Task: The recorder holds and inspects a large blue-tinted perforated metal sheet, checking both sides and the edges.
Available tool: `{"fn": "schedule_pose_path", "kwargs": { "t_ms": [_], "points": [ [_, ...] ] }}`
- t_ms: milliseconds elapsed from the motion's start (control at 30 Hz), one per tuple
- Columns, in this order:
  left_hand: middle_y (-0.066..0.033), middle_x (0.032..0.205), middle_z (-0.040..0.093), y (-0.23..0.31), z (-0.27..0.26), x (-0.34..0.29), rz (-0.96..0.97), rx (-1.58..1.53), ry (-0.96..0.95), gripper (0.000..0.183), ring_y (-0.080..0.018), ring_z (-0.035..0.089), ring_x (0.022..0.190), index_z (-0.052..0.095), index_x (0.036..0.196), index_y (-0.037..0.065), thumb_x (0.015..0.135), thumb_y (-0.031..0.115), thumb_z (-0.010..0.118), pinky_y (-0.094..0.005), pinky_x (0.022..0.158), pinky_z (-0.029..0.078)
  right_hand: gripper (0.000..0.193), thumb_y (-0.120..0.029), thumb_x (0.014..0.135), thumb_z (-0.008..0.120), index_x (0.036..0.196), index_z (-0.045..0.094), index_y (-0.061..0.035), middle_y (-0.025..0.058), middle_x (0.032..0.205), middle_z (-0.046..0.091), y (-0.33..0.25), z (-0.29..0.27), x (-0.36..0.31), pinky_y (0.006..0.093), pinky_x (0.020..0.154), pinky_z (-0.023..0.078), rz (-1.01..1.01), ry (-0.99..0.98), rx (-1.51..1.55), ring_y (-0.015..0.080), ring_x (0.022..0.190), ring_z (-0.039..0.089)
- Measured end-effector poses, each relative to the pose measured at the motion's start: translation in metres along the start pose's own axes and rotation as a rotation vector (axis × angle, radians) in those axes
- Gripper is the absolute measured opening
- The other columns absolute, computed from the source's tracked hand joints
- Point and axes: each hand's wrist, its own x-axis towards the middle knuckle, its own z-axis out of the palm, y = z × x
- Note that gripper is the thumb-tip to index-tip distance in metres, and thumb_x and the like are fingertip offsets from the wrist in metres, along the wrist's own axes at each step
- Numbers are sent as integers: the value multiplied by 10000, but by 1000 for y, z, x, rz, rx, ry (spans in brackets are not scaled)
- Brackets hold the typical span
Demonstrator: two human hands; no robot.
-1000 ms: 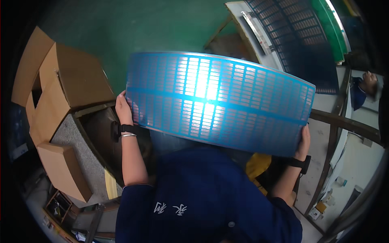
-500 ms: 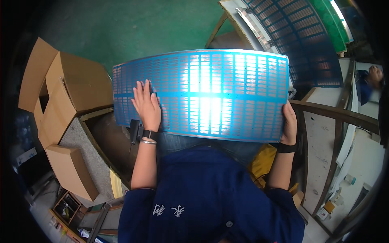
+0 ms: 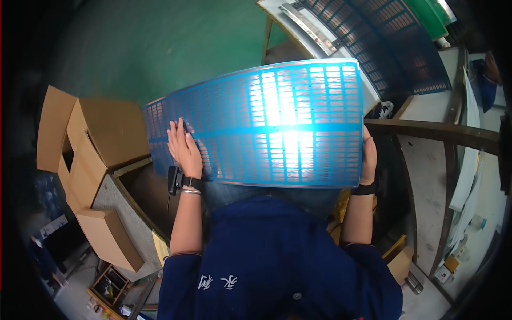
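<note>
A long, shiny sheet [image 3: 229, 146], patterned with a blue grid and rows of small metallic rectangles, spans the space in front of my body. It looks like a circuit panel, and bright glare covers its middle. My left hand [image 3: 185, 152] lies flat on its left part, fingers stretched and close together, with a strapped black device at the wrist. At the right edge, my right hand [image 3: 369, 158] grips the sheet from the side. Its fingertips are partly hidden by the edge.
An open cardboard box [image 3: 112, 133] stands at left, beside a grey board [image 3: 114, 194] with a smaller carton [image 3: 109, 240]. A similar dark patterned sheet [image 3: 381, 42] lies on a table at upper right. A dark rail [image 3: 432, 132] runs close by my right hand.
The sheet has shifted left and tilted, its left end lower than before. Both hands have moved left with it. My view of the surroundings has turned slightly.
</note>
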Motion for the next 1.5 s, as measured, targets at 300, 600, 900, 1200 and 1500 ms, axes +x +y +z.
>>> {"fn": "schedule_pose_path", "kwargs": {
  "t_ms": [300,600,900,1200,1500],
  "points": [
    [-110,1427,311,-1,2,-3,38,-23,12,413,-314,253,1322,407,1340,148,939,206,329,-429,1071,174,657,-240,859,574,1351,277,77,142,1293,447,-4,-4,-7,282,979,334,92,-70,89,182,1158,455],
    [-157,1402,336,7,-4,-4,73,-26,66,402,-338,280,1300,423,1313,73,928,157,349,-429,1061,212,626,-165,870,558,1355,255,90,152,1327,417,-1,-14,-4,291,1011,297,80,-140,80,182,1199,414],
    [-186,1397,327,14,-9,-7,92,-27,146,408,-336,275,1301,403,1312,27,933,159,334,-435,1071,194,595,-146,872,549,1347,275,87,164,1391,343,1,-23,1,319,1055,242,70,-251,92,208,1273,340],
    [-191,1407,302,11,-12,-7,83,-17,166,424,-320,258,1315,357,1331,0,946,168,303,-418,1080,192,577,-118,874,537,1348,277,83,162,1399,333,1,-23,2,319,1062,232,68,-292,109,211,1285,324],
    [-204,1405,294,-20,-22,-5,54,-3,231,426,-322,263,1312,343,1334,-13,942,150,313,-405,1083,190,583,-126,866,544,1346,285,81,158,1385,356,5,-28,0,317,1059,237,69,-296,134,208,1276,338]
  ]
}}
